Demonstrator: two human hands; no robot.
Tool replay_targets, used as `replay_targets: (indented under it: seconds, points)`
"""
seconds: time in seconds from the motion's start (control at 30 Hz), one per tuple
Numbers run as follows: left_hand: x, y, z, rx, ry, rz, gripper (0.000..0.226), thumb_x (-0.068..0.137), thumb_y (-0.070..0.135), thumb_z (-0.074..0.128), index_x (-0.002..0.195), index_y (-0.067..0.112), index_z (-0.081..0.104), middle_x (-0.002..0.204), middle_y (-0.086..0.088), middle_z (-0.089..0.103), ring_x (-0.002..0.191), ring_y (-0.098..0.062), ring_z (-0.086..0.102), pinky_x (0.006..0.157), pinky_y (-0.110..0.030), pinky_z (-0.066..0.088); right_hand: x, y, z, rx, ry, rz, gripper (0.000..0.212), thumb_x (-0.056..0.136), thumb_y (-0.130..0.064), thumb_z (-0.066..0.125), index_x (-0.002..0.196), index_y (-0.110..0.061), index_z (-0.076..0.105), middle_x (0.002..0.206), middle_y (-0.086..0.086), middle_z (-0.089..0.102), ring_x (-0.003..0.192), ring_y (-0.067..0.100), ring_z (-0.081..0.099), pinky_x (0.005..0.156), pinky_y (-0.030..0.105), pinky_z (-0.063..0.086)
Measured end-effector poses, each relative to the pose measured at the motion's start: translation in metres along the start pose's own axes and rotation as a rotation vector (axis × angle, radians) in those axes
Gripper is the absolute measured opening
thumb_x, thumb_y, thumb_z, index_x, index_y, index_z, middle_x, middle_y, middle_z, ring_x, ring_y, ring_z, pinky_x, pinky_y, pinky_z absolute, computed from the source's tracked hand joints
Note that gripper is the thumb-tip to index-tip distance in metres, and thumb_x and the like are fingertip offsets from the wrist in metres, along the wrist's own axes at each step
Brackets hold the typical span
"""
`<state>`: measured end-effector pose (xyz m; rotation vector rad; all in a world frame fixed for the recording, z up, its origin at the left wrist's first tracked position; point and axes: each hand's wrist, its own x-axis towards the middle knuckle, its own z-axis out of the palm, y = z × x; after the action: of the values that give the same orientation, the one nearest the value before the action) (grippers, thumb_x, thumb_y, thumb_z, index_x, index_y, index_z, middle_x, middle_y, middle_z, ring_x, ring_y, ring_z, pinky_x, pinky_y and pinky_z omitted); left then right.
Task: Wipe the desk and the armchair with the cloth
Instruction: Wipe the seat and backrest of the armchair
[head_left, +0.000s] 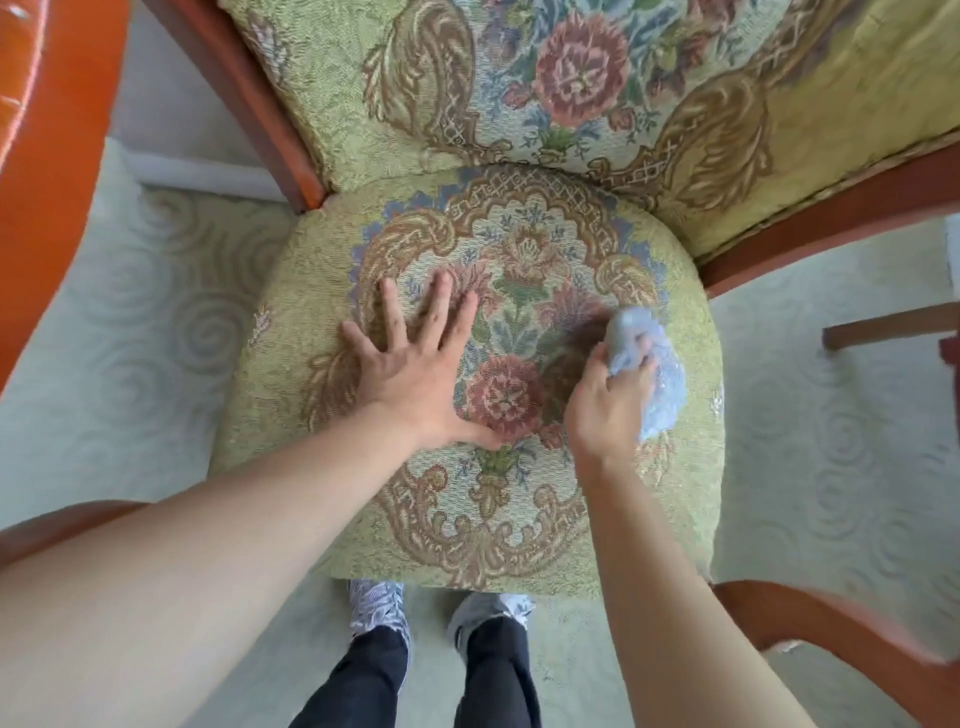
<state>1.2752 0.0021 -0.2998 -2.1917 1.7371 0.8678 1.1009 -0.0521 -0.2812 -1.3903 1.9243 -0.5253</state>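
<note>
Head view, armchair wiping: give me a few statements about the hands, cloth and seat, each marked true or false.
1. The right hand grips the blue cloth. True.
2. The left hand holds a second cloth. False: it lies flat and empty, fingers spread.
3. The cloth is on the seat cushion. True.
4. The cloth is on the backrest. False: on the seat's right side.

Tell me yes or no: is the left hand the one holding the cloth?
No: the left hand lies flat and empty on the armchair seat, while the right hand grips the blue cloth.
</note>
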Motion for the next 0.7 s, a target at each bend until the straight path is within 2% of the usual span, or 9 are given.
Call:
replay_targets:
  seconds: [0.07,0.17,0.33,0.43,0.5,0.53,0.6,0.67,0.7]
  points:
    - [0.002,0.0,0.002,0.018,0.013,-0.006,0.159,0.032,0.106,0.043,0.144,0.032,-0.042,0.147,0.003,-0.055,0.135,-0.054,-0.036,0.103,-0.083,0.003,-0.004,0.001,0.019,-0.202,-0.036,-0.18,0.056,0.105,-0.032,0.025,0.157,-0.012,0.013,0.165,0.009,0.007,0.152,0.024,-0.001,0.123,0.041,-0.002]
    - [0.001,0.0,0.004,0.012,0.027,-0.003,0.161,0.031,0.107,0.044,0.145,0.031,-0.041,0.148,0.003,-0.054,0.138,-0.055,-0.032,0.102,-0.084,0.006,-0.02,0.014,0.029,-0.347,-0.213,-0.452,0.062,0.1,-0.041,0.014,0.157,-0.018,0.009,0.164,0.001,-0.001,0.151,0.019,-0.01,0.122,0.037,-0.009]
    - [-0.003,-0.001,0.003,0.019,0.006,-0.011,0.16,0.033,0.106,0.045,0.145,0.031,-0.041,0.148,0.004,-0.053,0.14,-0.054,-0.031,0.103,-0.084,0.007,-0.034,0.019,0.007,-0.264,-0.514,-0.546,0.046,0.103,-0.048,0.013,0.149,-0.046,0.009,0.162,-0.016,0.003,0.149,0.002,-0.009,0.121,0.025,-0.009]
    - [-0.004,0.004,-0.002,0.006,-0.007,-0.019,0.156,0.039,0.104,0.048,0.144,0.03,-0.043,0.148,0.006,-0.054,0.139,-0.052,-0.034,0.104,-0.082,0.005,-0.048,0.006,-0.017,-0.145,-0.637,-0.334,0.039,0.101,-0.055,0.022,0.139,-0.063,0.02,0.153,-0.037,0.012,0.143,-0.016,0.001,0.118,0.013,-0.002]
    - [-0.007,0.007,-0.004,-0.016,-0.006,-0.028,0.152,0.046,0.1,0.049,0.142,0.029,-0.045,0.147,0.01,-0.054,0.139,-0.05,-0.034,0.106,-0.08,0.005,-0.056,-0.004,-0.03,0.05,-0.61,0.017,0.042,0.092,-0.063,0.037,0.13,-0.05,0.05,0.143,-0.024,0.047,0.134,-0.004,0.038,0.114,0.024,0.025]
    - [-0.01,0.007,-0.005,-0.036,0.003,-0.033,0.148,0.051,0.098,0.049,0.141,0.03,-0.046,0.147,0.012,-0.054,0.14,-0.048,-0.033,0.108,-0.079,0.005,-0.056,-0.009,-0.035,0.165,-0.586,0.168,0.039,0.086,-0.067,0.043,0.112,-0.042,0.06,0.123,-0.017,0.06,0.114,-0.001,0.054,0.102,0.028,0.039]
    - [-0.015,0.004,-0.009,-0.075,0.043,-0.024,0.134,0.064,0.09,0.051,0.141,0.038,-0.045,0.149,0.016,-0.049,0.144,-0.046,-0.026,0.113,-0.075,0.011,-0.053,-0.019,-0.043,0.363,-0.499,0.3,0.031,0.083,-0.067,0.053,0.077,-0.038,0.059,0.08,-0.015,0.059,0.071,-0.003,0.054,0.068,0.016,0.046]
    - [-0.016,-0.001,-0.018,-0.122,0.127,-0.002,0.123,0.073,0.079,0.056,0.142,0.045,-0.04,0.154,0.017,-0.04,0.149,-0.046,-0.009,0.114,-0.067,0.026,-0.042,-0.035,-0.053,0.51,-0.404,0.397,0.033,0.082,-0.058,0.062,0.064,-0.03,0.065,0.056,-0.003,0.053,0.053,0.004,0.047,0.047,0.015,0.042]
    - [-0.013,-0.002,-0.029,-0.129,0.171,0.007,0.119,0.074,0.077,0.055,0.143,0.048,-0.038,0.154,0.017,-0.037,0.15,-0.045,-0.003,0.114,-0.063,0.031,-0.033,-0.048,-0.059,0.586,-0.374,0.42,0.037,0.082,-0.055,0.063,0.072,-0.02,0.072,0.055,0.017,0.052,0.051,0.011,0.047,0.044,0.02,0.04]
